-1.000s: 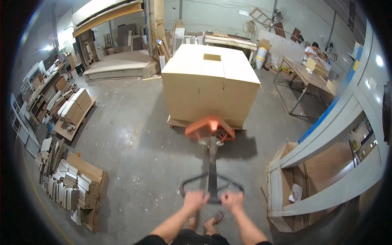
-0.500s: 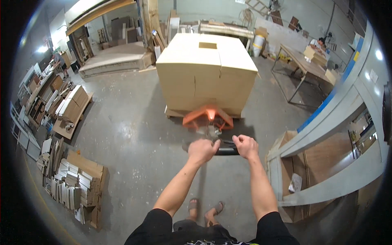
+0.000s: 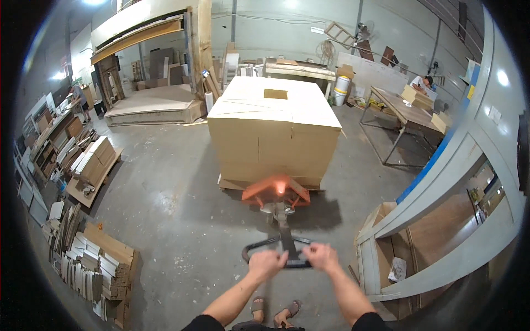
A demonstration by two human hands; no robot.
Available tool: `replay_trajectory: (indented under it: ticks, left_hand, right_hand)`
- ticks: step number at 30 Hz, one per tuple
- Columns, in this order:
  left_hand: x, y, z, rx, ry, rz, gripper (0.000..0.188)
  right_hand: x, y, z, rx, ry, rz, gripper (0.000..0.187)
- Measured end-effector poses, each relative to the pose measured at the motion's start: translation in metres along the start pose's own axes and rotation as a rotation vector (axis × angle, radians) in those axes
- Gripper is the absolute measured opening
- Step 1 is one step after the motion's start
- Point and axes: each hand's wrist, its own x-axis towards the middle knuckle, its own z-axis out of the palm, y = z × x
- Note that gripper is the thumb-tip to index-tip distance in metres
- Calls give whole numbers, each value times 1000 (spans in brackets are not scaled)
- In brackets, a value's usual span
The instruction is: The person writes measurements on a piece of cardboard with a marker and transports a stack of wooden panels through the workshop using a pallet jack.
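Two hands: left hand [image 3: 267,264] and right hand [image 3: 322,257] clenched on the handle [image 3: 298,265] (right one slightly blurred), about equally near its middle.
Shaft [image 3: 285,230]: long axis running from between the fists, away to the jack [image 3: 275,190].
Stack [image 3: 281,150]: pale, boxy, straight ahead, just beyond the jack.
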Motion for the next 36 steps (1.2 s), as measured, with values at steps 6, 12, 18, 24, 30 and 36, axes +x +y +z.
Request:
replay_trajectory:
  ticks: [6,12,18,24,30,36]
  left_hand:
    - [118,37,-66,-20,119,-78,61]
    - [-41,-49,84,20,211,83,36]
    - [-88,-82,123,-11,-418,-75,53]
    - [46,7,-27,34,59,68,57]
    - [92,19,-36,-9,409,80,49]
    - [-116,-87,150,73,-194,100,40]
  right_hand:
    - [113,-32,-78,303,385,-50,35]
    - [-40,31,89,-172,-91,-161,40]
    - [-86,47,127,-318,-654,-136,57]
    - [39,-9,-34,-9,-68,-159,47]
    - [77,-36,-63,186,159,-102,36]
    - [-101,68,156,-286,-495,-142,54]
